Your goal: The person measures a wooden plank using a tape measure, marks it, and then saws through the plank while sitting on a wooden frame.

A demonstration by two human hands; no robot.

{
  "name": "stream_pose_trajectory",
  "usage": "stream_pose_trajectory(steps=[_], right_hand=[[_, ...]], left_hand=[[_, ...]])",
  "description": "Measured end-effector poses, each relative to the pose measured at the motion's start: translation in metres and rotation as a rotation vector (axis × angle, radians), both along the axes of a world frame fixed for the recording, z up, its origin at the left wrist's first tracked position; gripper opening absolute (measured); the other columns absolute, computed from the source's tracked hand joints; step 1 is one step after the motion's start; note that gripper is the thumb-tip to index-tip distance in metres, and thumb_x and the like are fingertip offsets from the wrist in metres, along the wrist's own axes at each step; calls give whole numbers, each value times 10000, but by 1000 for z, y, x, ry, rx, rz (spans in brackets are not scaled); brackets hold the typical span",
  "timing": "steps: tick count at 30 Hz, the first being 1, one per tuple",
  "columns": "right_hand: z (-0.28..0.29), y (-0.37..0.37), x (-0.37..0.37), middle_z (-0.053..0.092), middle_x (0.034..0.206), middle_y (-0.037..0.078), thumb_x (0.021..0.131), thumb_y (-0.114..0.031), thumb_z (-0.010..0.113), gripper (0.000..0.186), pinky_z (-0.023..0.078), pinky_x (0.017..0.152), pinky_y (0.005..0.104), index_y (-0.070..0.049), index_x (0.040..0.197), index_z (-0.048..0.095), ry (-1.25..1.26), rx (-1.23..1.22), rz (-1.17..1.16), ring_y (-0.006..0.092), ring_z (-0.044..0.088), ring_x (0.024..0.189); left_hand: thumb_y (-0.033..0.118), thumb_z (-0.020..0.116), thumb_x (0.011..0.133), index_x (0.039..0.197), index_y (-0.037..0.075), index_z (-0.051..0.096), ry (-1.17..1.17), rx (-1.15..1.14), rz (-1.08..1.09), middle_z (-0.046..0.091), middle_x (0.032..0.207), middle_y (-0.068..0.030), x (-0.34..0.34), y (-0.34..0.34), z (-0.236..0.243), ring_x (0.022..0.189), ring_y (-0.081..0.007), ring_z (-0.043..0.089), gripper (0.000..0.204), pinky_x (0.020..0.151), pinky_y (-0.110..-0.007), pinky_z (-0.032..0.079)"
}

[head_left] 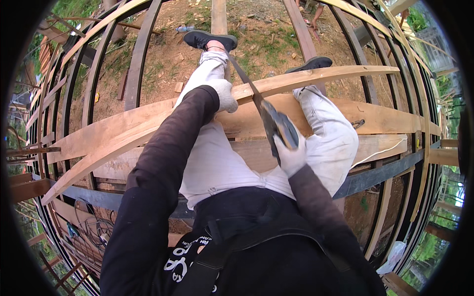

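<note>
My right hand (290,154), in a pale glove, is closed round the handle of a handsaw (269,120). The saw's dark blade slants away to the upper left and meets the edge of a long, narrow wooden board (316,75). This board runs across my thighs from the lower left to the upper right. Left of the blade, my gloved left hand (226,95) grips the same board, though its fingertips are partly hidden. Wider planks (266,118) lie beneath the board, between my legs.
Dark beams (143,54) with gaps over dirt ground surround me. A small metal tool (358,123) and a white cord (382,153) lie on the right planks. Cables (96,228) coil at lower left. Another person's hand (314,23) shows at the top; a bottle (185,28) lies on the ground.
</note>
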State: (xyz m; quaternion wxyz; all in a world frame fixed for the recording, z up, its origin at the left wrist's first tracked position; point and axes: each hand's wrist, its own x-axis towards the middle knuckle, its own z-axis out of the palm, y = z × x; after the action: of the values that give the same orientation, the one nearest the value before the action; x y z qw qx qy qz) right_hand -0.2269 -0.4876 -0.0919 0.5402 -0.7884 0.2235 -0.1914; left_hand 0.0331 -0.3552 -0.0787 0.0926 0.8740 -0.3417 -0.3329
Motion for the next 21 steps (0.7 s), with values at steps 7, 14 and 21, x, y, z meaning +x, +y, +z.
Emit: stream_pose_trajectory(steps=[7, 14, 21], right_hand=[[5, 6, -75, 664, 1250, 152, 913, -58, 665, 506, 526, 891, 324, 33, 1392, 528, 221, 301, -66, 184, 662, 1050], [-19, -2, 76, 725, 931, 84, 843, -103, 714, 500, 562, 733, 300, 11, 1316, 596, -90, 91, 24, 130, 684, 779], [-26, 3, 76, 734, 981, 103, 854, -146, 716, 499, 558, 738, 318, 2, 1317, 602, -16, 246, 45, 142, 686, 802]], left_hand=[[272, 730, 692, 998, -3, 759, -72, 96, -64, 738, 985, -216, 2, -8, 15, 982, -324, 708, 412, 849, -391, 546], [273, 802, 612, 1251, -11, 608, -207, 12, 25, 624, 1204, -233, 5, -3, 16, 1225, -343, 567, 726, 1055, -367, 446], [189, 843, 538, 1408, -40, 411, -188, -78, 82, 530, 1331, -254, -4, 3, 35, 1289, -367, 506, 998, 1105, -344, 416]])
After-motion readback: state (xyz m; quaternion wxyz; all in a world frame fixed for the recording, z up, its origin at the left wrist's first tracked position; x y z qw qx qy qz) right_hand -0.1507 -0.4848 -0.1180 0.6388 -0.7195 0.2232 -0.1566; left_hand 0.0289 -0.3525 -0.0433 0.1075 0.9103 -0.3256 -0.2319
